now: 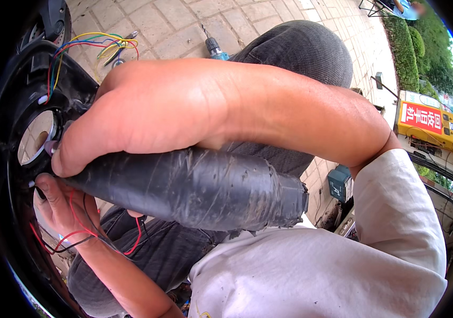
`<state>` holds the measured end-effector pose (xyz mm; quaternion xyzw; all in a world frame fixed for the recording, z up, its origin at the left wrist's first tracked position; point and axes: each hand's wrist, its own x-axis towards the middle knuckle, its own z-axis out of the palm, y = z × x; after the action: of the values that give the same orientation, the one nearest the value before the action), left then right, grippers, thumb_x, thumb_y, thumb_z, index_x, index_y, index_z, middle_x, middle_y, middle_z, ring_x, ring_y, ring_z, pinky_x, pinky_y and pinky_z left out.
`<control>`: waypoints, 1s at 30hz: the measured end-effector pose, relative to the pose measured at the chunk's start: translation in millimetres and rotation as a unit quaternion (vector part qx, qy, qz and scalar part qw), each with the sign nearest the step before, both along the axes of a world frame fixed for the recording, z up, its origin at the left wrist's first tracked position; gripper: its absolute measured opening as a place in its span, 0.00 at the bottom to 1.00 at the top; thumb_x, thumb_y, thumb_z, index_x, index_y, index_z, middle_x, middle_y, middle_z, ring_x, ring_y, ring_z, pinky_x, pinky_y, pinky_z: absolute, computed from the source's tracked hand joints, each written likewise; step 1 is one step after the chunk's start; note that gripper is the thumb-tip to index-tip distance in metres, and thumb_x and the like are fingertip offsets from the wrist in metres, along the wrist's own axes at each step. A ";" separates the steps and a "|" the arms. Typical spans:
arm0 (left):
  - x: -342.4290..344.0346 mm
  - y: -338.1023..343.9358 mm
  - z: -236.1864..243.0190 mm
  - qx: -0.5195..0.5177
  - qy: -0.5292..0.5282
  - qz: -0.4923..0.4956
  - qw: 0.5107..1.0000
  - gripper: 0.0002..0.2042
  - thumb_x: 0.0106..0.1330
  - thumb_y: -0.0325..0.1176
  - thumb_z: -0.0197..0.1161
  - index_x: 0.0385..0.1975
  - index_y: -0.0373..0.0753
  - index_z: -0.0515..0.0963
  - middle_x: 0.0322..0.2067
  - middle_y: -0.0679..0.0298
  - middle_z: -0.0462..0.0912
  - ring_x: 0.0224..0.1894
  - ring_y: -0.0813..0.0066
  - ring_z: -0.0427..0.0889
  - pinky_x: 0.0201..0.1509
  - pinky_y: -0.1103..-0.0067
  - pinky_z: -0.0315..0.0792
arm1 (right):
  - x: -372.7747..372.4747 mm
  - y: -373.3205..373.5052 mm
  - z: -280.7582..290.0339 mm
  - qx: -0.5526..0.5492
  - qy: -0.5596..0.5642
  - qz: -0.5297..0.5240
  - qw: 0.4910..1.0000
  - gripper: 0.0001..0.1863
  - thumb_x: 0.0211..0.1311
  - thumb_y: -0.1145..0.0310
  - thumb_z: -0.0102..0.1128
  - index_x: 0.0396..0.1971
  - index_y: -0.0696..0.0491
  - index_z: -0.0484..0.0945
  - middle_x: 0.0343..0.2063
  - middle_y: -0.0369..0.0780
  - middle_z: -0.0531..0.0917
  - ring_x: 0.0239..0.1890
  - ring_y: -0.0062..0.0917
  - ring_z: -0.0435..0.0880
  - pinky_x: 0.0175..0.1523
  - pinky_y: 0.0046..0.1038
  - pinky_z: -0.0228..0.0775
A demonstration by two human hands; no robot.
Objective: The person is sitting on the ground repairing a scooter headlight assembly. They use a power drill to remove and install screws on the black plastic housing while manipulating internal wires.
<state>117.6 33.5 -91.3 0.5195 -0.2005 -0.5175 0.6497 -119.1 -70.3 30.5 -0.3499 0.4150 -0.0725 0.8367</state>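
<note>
A black plastic shell [3, 143] with a round ringed hole [36, 140] stands at the left. My right hand [141, 114] reaches across to the hole's rim, thumb bent down and most fingers hidden. Under its palm lies a thick, tapered tool-like thing wrapped in scuffed black tape [194, 191], its narrow end by my thumb; the hand appears closed around it. My left hand [64, 206] is just below, thumb against the shell near a small white fitting [32, 184]. Its fingers are partly hidden, and what they pinch is unclear. Red and black wires [86, 232] loop over the left wrist.
Coloured wires [86, 40] hang out of the shell's top. A drill [214, 49] lies on the brick paving [173, 24] beyond my knee [300, 53]. At the right are a teal box [340, 183], a yellow machine [433, 122] and hedges [401, 53]. Another person [407, 9] is far off.
</note>
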 end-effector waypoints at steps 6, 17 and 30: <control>-8.9 -2.4 8.5 0.022 -0.010 0.004 1.000 0.29 0.74 0.47 0.51 0.57 0.21 0.66 0.54 0.48 0.75 0.54 0.61 0.78 0.60 0.66 0.71 | -0.3 1.6 2.7 -0.028 -0.007 0.029 0.999 0.19 0.51 0.59 0.67 0.32 0.63 0.84 0.28 0.41 0.85 0.30 0.23 0.82 0.35 0.25 0.74; -0.3 0.2 0.3 -0.010 0.039 -0.025 0.999 0.27 0.73 0.45 0.54 0.59 0.25 0.66 0.55 0.49 0.75 0.55 0.61 0.77 0.60 0.65 0.70 | -3.1 -2.0 10.5 -0.036 0.022 0.035 0.998 0.19 0.52 0.60 0.67 0.33 0.63 0.84 0.29 0.40 0.85 0.28 0.22 0.82 0.34 0.24 0.74; 4.9 0.8 -8.4 0.007 0.007 0.003 1.000 0.27 0.72 0.44 0.56 0.59 0.27 0.66 0.55 0.50 0.75 0.55 0.61 0.76 0.60 0.66 0.70 | -2.6 -5.8 1.1 0.016 -0.018 0.006 1.000 0.16 0.53 0.66 0.68 0.36 0.64 0.82 0.31 0.44 0.85 0.29 0.27 0.84 0.32 0.29 0.78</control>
<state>122.5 34.3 -99.6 0.5214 -0.1908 -0.5202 0.6490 -121.7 -76.2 31.6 -0.3374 0.3992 -0.0667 0.8499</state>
